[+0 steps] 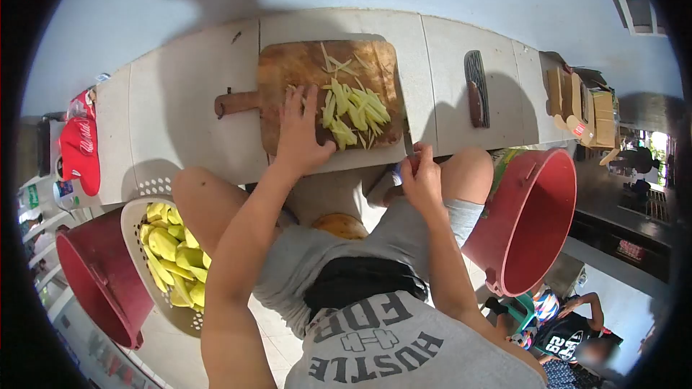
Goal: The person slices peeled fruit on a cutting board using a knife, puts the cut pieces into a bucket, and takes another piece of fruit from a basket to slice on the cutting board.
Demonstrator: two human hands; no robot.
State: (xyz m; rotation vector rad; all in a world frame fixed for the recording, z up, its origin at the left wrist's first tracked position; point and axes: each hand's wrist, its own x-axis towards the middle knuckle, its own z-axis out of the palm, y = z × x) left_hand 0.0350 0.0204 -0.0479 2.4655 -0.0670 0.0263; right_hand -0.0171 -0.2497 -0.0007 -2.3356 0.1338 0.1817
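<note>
A wooden cutting board (281,65) with a handle on its left lies on the tiled counter. Pale yellow-green strips (353,109), cut from a fruit or vegetable, are heaped on its right half, and a few thin ones are scattered above. My left hand (301,130) rests on the board just left of the heap, fingers stretched and thumb apart. Off the board's lower right corner, my right hand (423,173) is closed around what looks like a knife (407,130), its dark blade seen nearly edge-on. The handle is hidden by my fingers.
Another knife (476,94) with a brown handle lies right on the counter. A basket (133,234) of yellow-green peeled pieces stands by my left leg. Red tubs (108,274) (530,223) flank me. Cardboard (602,119) sits at the counter's right end; a person (569,331) is behind right.
</note>
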